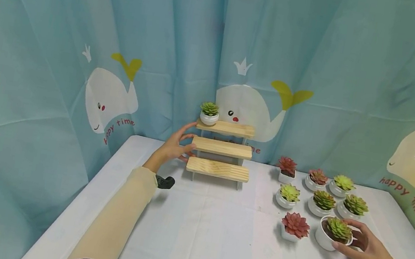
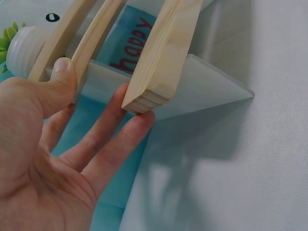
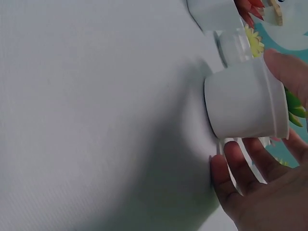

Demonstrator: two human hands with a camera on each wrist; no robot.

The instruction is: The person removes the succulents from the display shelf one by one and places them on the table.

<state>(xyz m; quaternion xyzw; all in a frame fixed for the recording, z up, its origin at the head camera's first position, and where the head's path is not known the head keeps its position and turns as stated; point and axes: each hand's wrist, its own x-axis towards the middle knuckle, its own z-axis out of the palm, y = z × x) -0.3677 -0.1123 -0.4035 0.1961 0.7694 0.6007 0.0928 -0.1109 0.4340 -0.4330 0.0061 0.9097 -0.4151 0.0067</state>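
My left hand (image 1: 172,147) is at the left side of a three-tier wooden stand (image 1: 222,147). In the left wrist view, the thumb lies against the end of the middle board (image 2: 98,31) with a finger behind it, while two other fingertips touch the lowest board (image 2: 161,62). One green succulent in a white pot (image 1: 209,114) stands at the left end of the top tier. At the right, my right hand (image 1: 371,253) holds a larger white pot with a green succulent (image 1: 333,233), thumb and fingers around its rim. In the right wrist view, the pot (image 3: 243,101) is upright, its base at the tabletop.
Several small succulents stand on the right of the white-covered table (image 1: 206,238). Closest to the held pot are a red succulent in a square pot (image 1: 295,227) and a dark green succulent (image 1: 322,203). A blue curtain (image 1: 190,31) with whale prints hangs behind.
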